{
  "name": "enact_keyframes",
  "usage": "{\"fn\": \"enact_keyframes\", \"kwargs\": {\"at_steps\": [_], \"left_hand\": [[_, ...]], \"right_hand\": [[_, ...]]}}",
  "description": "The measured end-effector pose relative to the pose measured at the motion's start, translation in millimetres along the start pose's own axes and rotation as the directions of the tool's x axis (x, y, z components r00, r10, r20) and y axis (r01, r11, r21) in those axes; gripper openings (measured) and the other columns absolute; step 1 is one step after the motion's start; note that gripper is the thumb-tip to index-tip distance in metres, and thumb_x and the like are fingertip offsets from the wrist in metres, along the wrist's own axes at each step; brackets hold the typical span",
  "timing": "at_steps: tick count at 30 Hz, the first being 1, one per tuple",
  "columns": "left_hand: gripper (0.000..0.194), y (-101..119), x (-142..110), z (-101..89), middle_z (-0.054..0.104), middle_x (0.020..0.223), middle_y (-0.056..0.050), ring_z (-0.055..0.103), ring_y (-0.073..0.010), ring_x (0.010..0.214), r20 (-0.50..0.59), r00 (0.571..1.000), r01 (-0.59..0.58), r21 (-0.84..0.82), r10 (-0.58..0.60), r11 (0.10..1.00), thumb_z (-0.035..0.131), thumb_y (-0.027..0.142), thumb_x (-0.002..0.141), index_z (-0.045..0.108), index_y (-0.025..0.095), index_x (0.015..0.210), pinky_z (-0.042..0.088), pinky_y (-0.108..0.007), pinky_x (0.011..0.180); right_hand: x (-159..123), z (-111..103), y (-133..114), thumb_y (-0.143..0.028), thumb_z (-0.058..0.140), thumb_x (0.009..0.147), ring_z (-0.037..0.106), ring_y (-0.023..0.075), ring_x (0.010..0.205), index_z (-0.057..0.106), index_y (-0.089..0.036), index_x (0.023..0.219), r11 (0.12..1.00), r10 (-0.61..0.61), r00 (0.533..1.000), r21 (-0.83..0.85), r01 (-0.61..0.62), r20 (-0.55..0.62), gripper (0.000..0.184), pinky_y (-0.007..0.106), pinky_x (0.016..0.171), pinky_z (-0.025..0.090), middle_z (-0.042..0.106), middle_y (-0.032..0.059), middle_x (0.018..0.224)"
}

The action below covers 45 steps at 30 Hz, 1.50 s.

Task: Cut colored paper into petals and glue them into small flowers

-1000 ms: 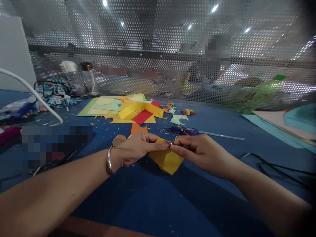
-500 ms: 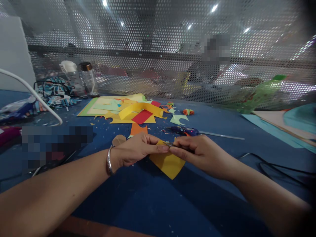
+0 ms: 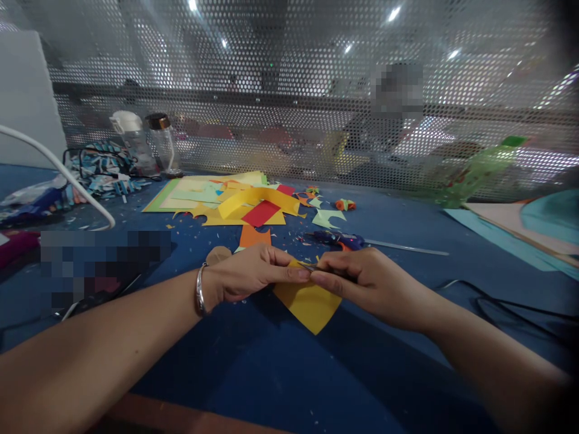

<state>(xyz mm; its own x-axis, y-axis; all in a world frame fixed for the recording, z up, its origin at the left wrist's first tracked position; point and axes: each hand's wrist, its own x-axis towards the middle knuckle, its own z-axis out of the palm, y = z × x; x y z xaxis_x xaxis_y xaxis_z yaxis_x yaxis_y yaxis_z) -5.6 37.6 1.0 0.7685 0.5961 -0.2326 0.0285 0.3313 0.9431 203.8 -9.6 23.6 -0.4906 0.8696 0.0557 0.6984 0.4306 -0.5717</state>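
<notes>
Pinched between the thumb and fingers of my left hand (image 3: 266, 268) is a piece of yellow paper (image 3: 312, 304), its lower corner hanging free above the table. My right hand (image 3: 357, 277) is closed on a slim pointed metal tool (image 3: 307, 266). The tip lies at the paper's upper edge, close to my left thumb. Most of the tool is hidden by my right fingers, so I cannot tell its kind. Just beyond the hands lie an orange paper scrap (image 3: 254, 235) and a blue glue gun (image 3: 337, 239) with a long clear glue stick in it.
Coloured paper sheets and offcuts (image 3: 217, 214) are piled at the back, beside a small rolled paper flower (image 3: 345, 205). Two bottles (image 3: 160, 144) stand back left. A green bottle (image 3: 479, 169) and blue sheets (image 3: 502, 238) are at right. Black cable (image 3: 497, 307) crosses the right side.
The yellow paper's lower corner has dropped slightly and its right edge shows a little more. Both hands stay almost in place.
</notes>
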Motion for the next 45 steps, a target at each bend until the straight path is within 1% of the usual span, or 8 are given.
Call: {"fn": "enact_keyframes", "kwargs": {"at_steps": [6,10,14,21,28,34,40,45], "left_hand": [[0.026,5,-4,-1.2,0.063,0.066,0.002,0.054,-0.0087,0.067,0.067,0.997,0.029,0.028,-0.031,0.999,0.084,0.041,0.067,0.075,0.017,0.070,0.043,-0.023,0.072],[0.025,9,-5,-2.1,0.065,0.068,0.002,0.053,-0.0083,0.066,0.023,0.999,0.020,0.089,-0.022,0.996,0.083,0.040,0.069,0.076,0.017,0.074,0.041,-0.023,0.068],[0.027,11,-6,-0.5,0.070,0.077,-0.002,0.058,-0.0112,0.073,0.008,0.999,0.036,0.066,-0.036,0.997,0.083,0.041,0.068,0.077,0.016,0.077,0.043,-0.025,0.072],[0.029,9,-5,0.1,0.061,0.064,0.002,0.048,-0.0078,0.060,-0.003,1.000,-0.016,0.140,0.016,0.990,0.082,0.044,0.070,0.075,0.017,0.067,0.039,-0.022,0.061],[0.030,6,-3,-0.1,0.062,0.066,0.001,0.052,-0.0099,0.065,0.025,0.999,-0.025,0.116,0.022,0.993,0.081,0.048,0.069,0.075,0.019,0.069,0.042,-0.024,0.067],[0.033,6,-3,-1.1,0.057,0.063,0.003,0.049,-0.0091,0.063,0.029,0.999,-0.030,0.138,0.026,0.990,0.081,0.049,0.069,0.073,0.017,0.067,0.041,-0.023,0.065],[0.033,5,-3,-1.3,0.060,0.066,0.002,0.046,-0.0088,0.062,0.032,0.999,-0.029,0.182,0.023,0.983,0.080,0.050,0.069,0.074,0.017,0.069,0.037,-0.022,0.060],[0.030,5,-3,-0.3,0.059,0.064,0.003,0.044,-0.0074,0.059,0.037,0.999,-0.021,0.152,0.015,0.988,0.082,0.046,0.069,0.074,0.017,0.068,0.036,-0.022,0.060]], "right_hand": [[0,-1,-1,-0.059,0.042,0.095,0.038,0.0111,0.055,0.056,-0.019,0.072,1.000,0.003,0.999,-0.012,-0.002,0.033,0.048,0.026,0.051,0.030,0.046,-0.0028,0.061],[0,-2,-1,-0.059,0.041,0.095,0.040,0.0113,0.056,0.056,-0.019,0.072,1.000,-0.004,1.000,-0.004,0.004,0.010,0.048,0.025,0.052,0.032,0.046,-0.0027,0.061],[-1,-3,-1,-0.059,0.040,0.096,0.041,0.0117,0.057,0.058,-0.019,0.074,1.000,0.002,1.000,-0.006,-0.002,-0.003,0.049,0.026,0.052,0.032,0.048,-0.0022,0.062],[0,-2,0,-0.058,0.040,0.096,0.041,0.0115,0.057,0.055,-0.020,0.072,1.000,0.006,1.000,0.001,-0.006,0.000,0.047,0.026,0.052,0.032,0.048,-0.0020,0.063],[0,-1,1,-0.060,0.041,0.095,0.037,0.0111,0.056,0.048,-0.020,0.067,1.000,0.031,0.999,0.005,-0.031,0.010,0.049,0.027,0.052,0.029,0.040,-0.0038,0.060],[-1,-1,0,-0.059,0.040,0.095,0.042,0.0120,0.058,0.052,-0.020,0.070,0.999,0.033,0.999,-0.017,-0.033,0.010,0.048,0.028,0.053,0.031,0.049,-0.0017,0.062],[0,-2,-2,-0.059,0.042,0.095,0.041,0.0108,0.054,0.050,-0.020,0.068,0.999,-0.031,0.999,-0.030,0.031,0.010,0.048,0.025,0.051,0.032,0.046,-0.0029,0.060],[1,-2,-2,-0.059,0.041,0.096,0.041,0.0110,0.054,0.053,-0.020,0.070,0.999,-0.025,1.000,-0.043,0.026,0.018,0.048,0.025,0.050,0.031,0.047,-0.0028,0.059]]}}
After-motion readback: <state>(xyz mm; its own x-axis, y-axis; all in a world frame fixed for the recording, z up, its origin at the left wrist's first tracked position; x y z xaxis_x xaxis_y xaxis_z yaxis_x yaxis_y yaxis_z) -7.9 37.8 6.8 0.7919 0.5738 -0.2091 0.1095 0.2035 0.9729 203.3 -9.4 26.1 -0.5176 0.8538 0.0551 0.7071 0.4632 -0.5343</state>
